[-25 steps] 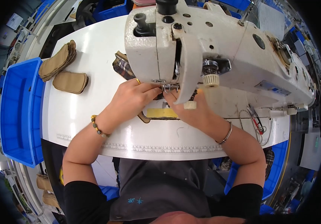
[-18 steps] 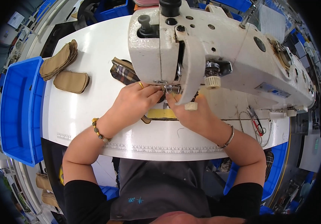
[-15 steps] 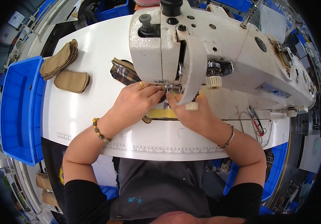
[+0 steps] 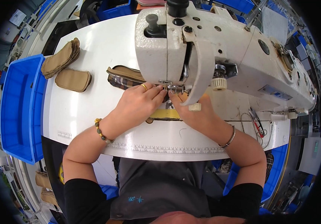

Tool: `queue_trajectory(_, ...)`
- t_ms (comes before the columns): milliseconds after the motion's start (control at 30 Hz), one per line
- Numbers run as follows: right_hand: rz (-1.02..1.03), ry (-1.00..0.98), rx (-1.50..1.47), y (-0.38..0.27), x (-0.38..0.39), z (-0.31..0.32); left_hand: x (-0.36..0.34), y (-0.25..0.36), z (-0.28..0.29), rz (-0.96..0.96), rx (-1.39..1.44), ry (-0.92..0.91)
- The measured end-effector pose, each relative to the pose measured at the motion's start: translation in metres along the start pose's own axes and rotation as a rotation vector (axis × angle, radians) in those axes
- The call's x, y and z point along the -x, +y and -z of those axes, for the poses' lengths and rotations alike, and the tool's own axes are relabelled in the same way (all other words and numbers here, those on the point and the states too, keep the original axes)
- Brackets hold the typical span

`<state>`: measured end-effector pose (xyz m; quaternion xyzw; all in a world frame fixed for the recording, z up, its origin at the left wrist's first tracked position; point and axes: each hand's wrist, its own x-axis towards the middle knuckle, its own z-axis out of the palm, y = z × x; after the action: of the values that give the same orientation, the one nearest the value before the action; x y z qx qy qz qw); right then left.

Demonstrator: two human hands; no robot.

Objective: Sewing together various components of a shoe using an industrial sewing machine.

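A plaid zippered pouch (image 4: 120,81) with tan lining lies partly under the head of a white sewing machine (image 4: 153,56). My left hand (image 4: 140,100) has its fingers bent and pressed together on the pouch's edge, just left of the presser foot (image 4: 176,89). Across from it, my right hand (image 4: 197,110) pinches the work at the foot's right side; the machine's curved guard covers some of its fingers. The stretch of pouch between my fingertips is mostly hidden. Below the foot, a yellow strip (image 4: 167,114) runs between my hands.
Tan oval fabric pieces lie as a stack (image 4: 60,59) and a smaller pile (image 4: 73,81) at the table's left. A blue bin (image 4: 22,108) stands beside them. Red-handled snips (image 4: 258,127) rest at the right near loose thread. A printed ruler (image 4: 168,150) follows the table's front edge.
The pouch's left end has swung outward and turned, so more of its zipper and tan lining shows. Both hands stay at the presser foot. The view has shifted slightly.
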<state>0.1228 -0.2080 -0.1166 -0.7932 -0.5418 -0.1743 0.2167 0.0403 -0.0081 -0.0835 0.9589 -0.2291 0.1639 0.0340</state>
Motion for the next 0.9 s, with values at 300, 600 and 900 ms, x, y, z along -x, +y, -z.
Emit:
queue_trajectory(300, 0.105, -0.126, 0.187, -0.008, 0.011, -0.001, 0.002, -0.002, 0.002, -0.007, -0.031, 0.086)
queue_trajectory(600, 0.190, -0.031, 0.237, -0.009, 0.006, -0.002, 0.003, -0.001, -0.001, 0.012, -0.011, 0.083)
queue_trajectory(900, 0.174, -0.052, 0.203, -0.018, 0.004, 0.010, 0.003, -0.001, -0.005, -0.032, -0.036, 0.037)
